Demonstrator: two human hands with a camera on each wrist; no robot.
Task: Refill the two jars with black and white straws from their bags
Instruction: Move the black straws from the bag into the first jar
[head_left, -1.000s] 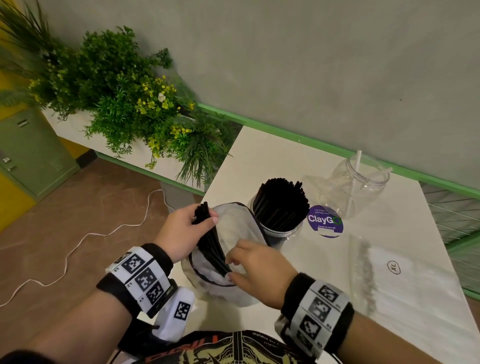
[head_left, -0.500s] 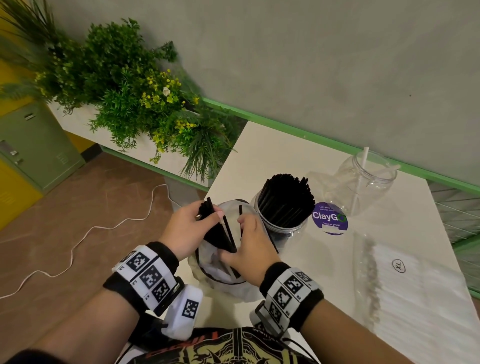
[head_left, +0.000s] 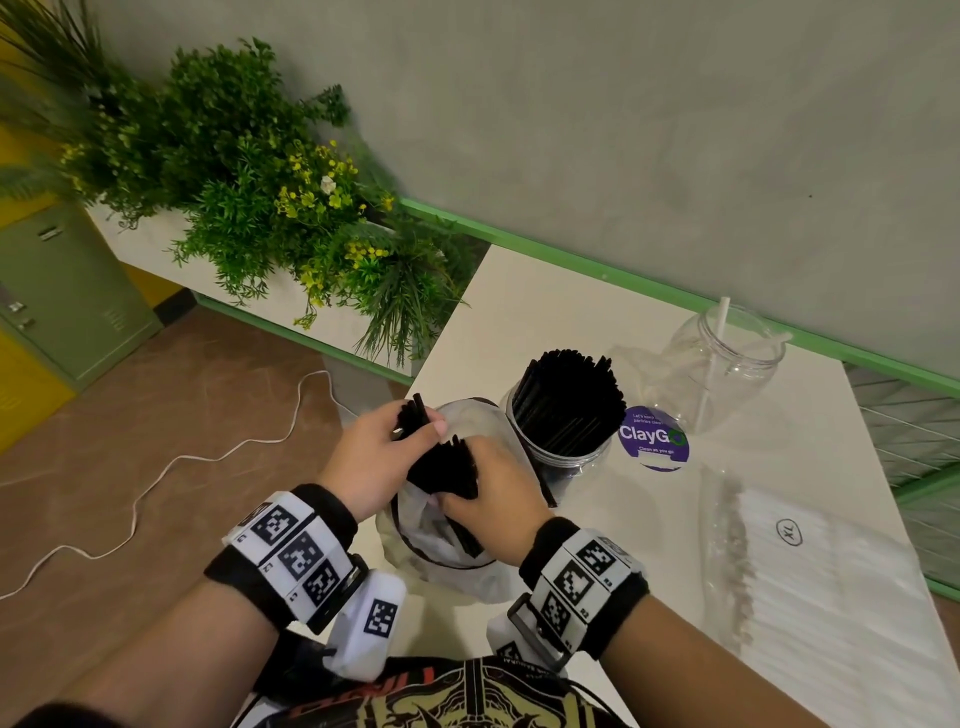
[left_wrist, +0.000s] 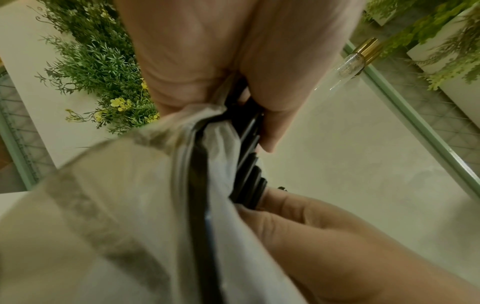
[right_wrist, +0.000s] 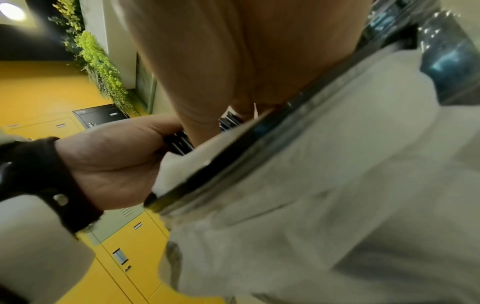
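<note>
A bundle of black straws (head_left: 445, 466) sticks up out of a clear plastic bag (head_left: 457, 558) at the table's near left corner. My left hand (head_left: 422, 432) pinches the top of the bundle, thumb over it. My right hand (head_left: 465, 486) is curled round the same straws at the bag's mouth. In the left wrist view the black straws (left_wrist: 249, 160) run between my left thumb and my right hand (left_wrist: 324, 230), with the bag (left_wrist: 124, 205) bunched below. Just behind stands a jar packed with black straws (head_left: 566, 405). A clear jar (head_left: 727, 364) further right holds a few white straws.
A flat bag of white straws (head_left: 841, 582) lies on the right of the white table (head_left: 545, 312). A purple ClayGo sticker (head_left: 653, 439) sits between the jars. Planter greenery (head_left: 270, 208) borders the table's left side. A white cable (head_left: 156, 478) trails on the floor.
My right hand has moved left from the bag's side to the bag's mouth and closed round the black straws. The bundle stands higher out of the bag. My left hand keeps its hold.
</note>
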